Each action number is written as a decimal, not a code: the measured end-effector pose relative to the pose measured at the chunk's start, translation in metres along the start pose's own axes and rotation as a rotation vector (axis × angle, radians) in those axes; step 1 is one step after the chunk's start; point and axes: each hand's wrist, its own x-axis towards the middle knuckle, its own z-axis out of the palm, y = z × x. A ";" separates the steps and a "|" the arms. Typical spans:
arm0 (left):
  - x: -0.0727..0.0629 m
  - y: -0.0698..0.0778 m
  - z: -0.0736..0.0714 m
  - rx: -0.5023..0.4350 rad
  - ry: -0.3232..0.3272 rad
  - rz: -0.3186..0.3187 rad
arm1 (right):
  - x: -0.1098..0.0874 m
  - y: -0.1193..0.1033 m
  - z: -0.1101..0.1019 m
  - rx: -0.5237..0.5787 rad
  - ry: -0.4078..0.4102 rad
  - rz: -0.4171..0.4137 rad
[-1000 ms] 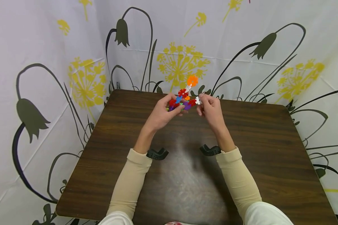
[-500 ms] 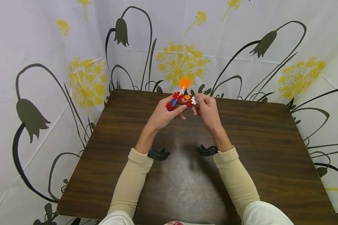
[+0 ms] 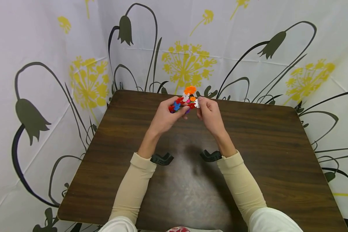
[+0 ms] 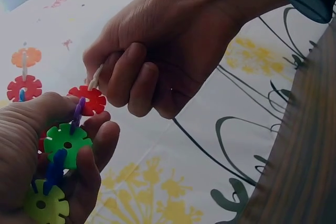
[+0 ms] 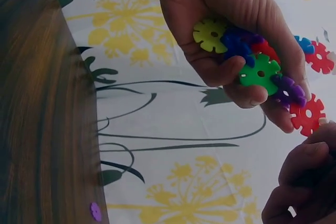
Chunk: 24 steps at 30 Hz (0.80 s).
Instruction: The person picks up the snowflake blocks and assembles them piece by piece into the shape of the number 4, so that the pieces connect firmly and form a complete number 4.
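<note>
Above the far part of the table, my left hand (image 3: 166, 116) grips a linked cluster of notched plastic discs, with a green disc (image 4: 67, 146) and a yellow-green disc (image 5: 210, 35) between its fingers and thumb. From its top, an orange disc (image 3: 190, 90) sticks up over a white one (image 3: 186, 97). My right hand (image 3: 211, 115) pinches another white disc (image 3: 197, 103) at the cluster's right end. That disc meets a red disc (image 4: 88, 100), which joins a purple disc (image 5: 289, 92) by the left fingers. How deep the white disc sits in the red one is hidden by fingertips.
Below the hands lies a dark wooden table (image 3: 127, 138). A loose purple disc (image 5: 95, 212) rests near its edge in the right wrist view. Behind the table hangs a white curtain (image 3: 232, 19) with flower prints. Each wrist bears a black camera mount (image 3: 162, 159).
My right hand has moved left, nearer my left hand, with the white disc still pinched. The cluster has turned and tilted, its orange top shifting left and lower.
</note>
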 end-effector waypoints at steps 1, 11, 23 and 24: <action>0.000 0.000 -0.001 0.006 -0.003 -0.002 | 0.000 0.000 0.000 -0.008 -0.010 0.004; -0.001 0.000 -0.006 0.042 -0.065 -0.058 | 0.000 0.006 -0.003 -0.005 -0.066 0.052; -0.003 0.002 -0.016 -0.093 0.013 -0.026 | 0.016 0.028 -0.013 0.071 0.051 0.088; -0.003 0.003 -0.017 -0.098 0.025 -0.022 | 0.018 0.035 -0.016 0.063 0.068 0.093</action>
